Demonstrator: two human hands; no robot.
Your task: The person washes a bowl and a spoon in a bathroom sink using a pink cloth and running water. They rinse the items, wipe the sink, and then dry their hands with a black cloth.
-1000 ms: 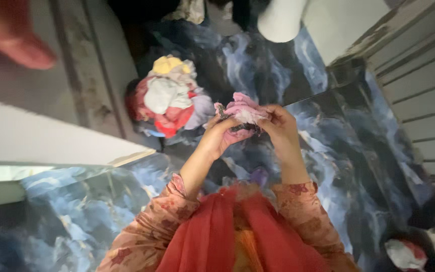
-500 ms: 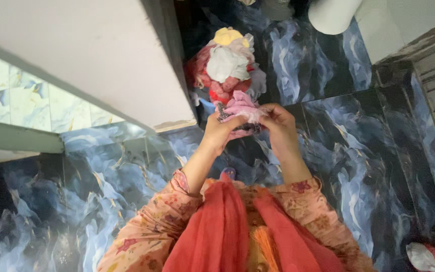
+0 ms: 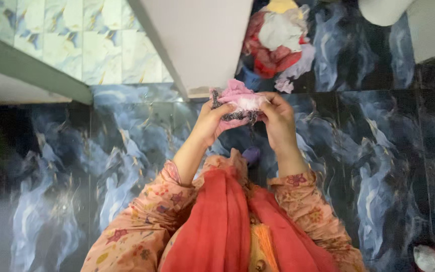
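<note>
The person holds a small bunched pink cloth (image 3: 238, 102) between both hands, out in front of the chest and above the dark blue marbled floor (image 3: 378, 166). The left hand (image 3: 210, 123) has its fingers (image 3: 222, 112) curled up and closed on the cloth's left side, with the thumb pressed against the fabric. The right hand (image 3: 278, 121) closes on the right side, its fingers (image 3: 268, 100) bent over the top edge, so the cloth is gripped from both sides. A dark speckled part of the cloth hangs just below the fingertips, between the two palms.

Beyond the fingers, farther from the body, a heap of clothes (image 3: 278, 40) in red, white and yellow lies on the floor, apart from the hands. Left of the fingers and a little past them, the corner of a white wall (image 3: 197, 45) reaches close to the left hand. A white rounded object (image 3: 383, 9) sits at the top edge, well beyond the right hand. Below the wrists, floral orange sleeves (image 3: 142, 226) and a red scarf (image 3: 217, 226) cover the person's front. A small purple thing (image 3: 251, 154) shows between the forearms; what it is cannot be told.
</note>
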